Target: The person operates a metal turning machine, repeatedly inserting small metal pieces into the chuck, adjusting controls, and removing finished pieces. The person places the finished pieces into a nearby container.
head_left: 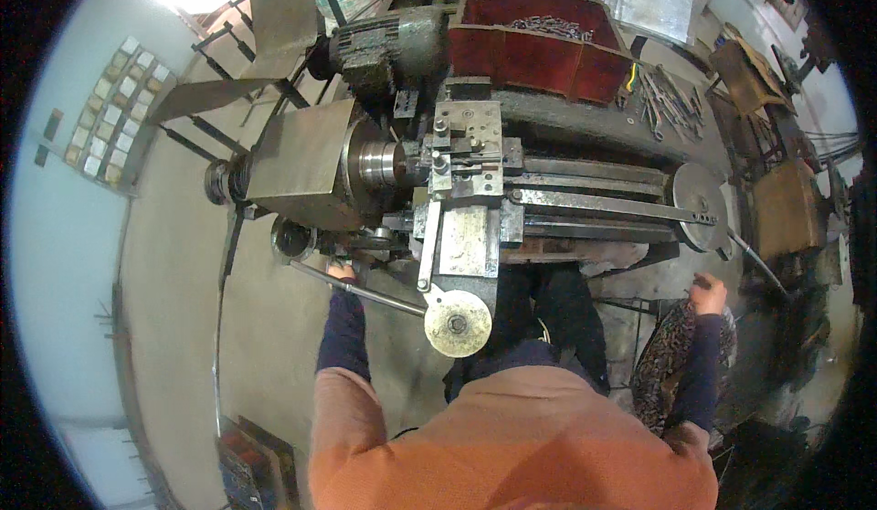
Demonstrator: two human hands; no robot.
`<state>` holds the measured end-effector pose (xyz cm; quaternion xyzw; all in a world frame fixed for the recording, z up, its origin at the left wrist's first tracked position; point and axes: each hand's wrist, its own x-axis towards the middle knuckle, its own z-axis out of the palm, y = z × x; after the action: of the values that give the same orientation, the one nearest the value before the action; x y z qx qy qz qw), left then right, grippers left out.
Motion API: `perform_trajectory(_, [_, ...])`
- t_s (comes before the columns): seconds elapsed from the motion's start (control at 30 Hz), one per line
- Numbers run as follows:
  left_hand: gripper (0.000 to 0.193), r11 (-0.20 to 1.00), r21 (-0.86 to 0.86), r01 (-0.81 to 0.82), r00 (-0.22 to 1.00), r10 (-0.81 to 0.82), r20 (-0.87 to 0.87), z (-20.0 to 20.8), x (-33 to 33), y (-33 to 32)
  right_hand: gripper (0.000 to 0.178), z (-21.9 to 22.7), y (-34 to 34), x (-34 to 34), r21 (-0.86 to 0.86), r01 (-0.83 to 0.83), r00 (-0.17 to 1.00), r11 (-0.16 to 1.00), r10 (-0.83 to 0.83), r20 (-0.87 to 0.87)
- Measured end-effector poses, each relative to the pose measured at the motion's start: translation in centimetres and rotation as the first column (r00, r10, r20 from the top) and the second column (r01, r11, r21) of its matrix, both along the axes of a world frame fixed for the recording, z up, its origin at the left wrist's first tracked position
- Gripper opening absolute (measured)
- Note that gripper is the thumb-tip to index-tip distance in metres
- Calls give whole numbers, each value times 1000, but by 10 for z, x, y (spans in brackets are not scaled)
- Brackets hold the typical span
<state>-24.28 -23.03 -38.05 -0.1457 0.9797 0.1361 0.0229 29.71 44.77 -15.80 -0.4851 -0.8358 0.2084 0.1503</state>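
Note:
My left hand [342,271] is at the lower left side of a small metal lathe, just beyond a long steel lever rod [365,292]. Its fingers look curled, and what they grip is too small to make out. Out to the right, my right hand [708,294] is closed beside the upper end of a sack of small dark metal pieces [671,355]. Something dark shows at its fingertips, too small to name. Between my arms stand the lathe's tool slide [466,236], a round pale disc [458,324] and the shiny spindle nose [379,163].
Behind the lathe are a motor [393,48] and a red metal tray [539,64] with small parts inside. Wrenches [671,103] lie to its right. A flat bar [603,205] runs to a round plate [699,207]. A dark box [251,464] stands on the floor at lower left.

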Motion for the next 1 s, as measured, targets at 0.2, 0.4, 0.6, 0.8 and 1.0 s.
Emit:
perform_trajectory(0.2, [41,920,-208,333,917,-265,297,75,33,4,35,105,-8,-112,300,-369,910,880,407,-76])
perform_trajectory(0.4, [39,868,403,290,891,-399,218,112,27,-22,38,187,-125,-292,381,-816,361,435,898,-253])
perform_trajectory(0.6, [29,969,74,236,848,-168,-502,316,76,-109,29,171,-257,-424,275,-947,187,165,981,56])
perform_trajectory(0.8, [52,926,-220,-307,925,235,-300,272,142,-213,33,187,-296,-443,152,-966,247,208,914,322])
perform_trajectory(1.0, [56,933,-121,-338,925,306,-224,297,205,-78,29,185,-295,-448,103,-972,235,212,901,363])
